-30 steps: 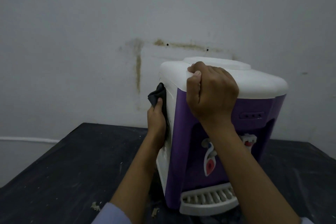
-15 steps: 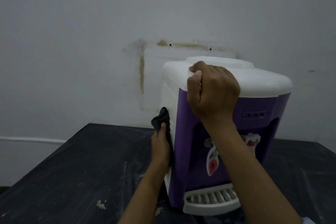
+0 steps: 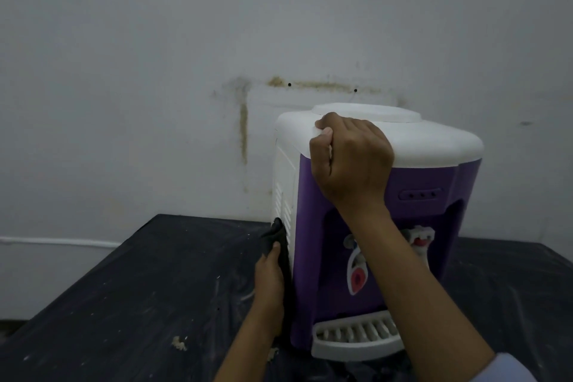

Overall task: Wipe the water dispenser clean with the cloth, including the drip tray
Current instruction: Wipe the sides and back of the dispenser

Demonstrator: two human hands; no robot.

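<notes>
A purple and white water dispenser (image 3: 424, 177) stands on a black table (image 3: 139, 288). My right hand (image 3: 350, 158) grips the front left corner of its white top. My left hand (image 3: 269, 276) presses a dark cloth (image 3: 277, 236) against the lower part of the white left side panel, by the vent slots. The white slotted drip tray (image 3: 350, 338) juts out at the bottom front, partly behind my right forearm. Two taps show under the purple front, one partly hidden by my arm.
A stained grey wall (image 3: 186, 71) rises right behind the dispenser. Crumbs of debris (image 3: 179, 344) lie on the table near its front left. A white cable (image 3: 62, 242) runs along the wall at the left.
My left hand has slid the cloth down the left side panel, from near the top to the lower vent area. My right hand keeps its grip on the top.
</notes>
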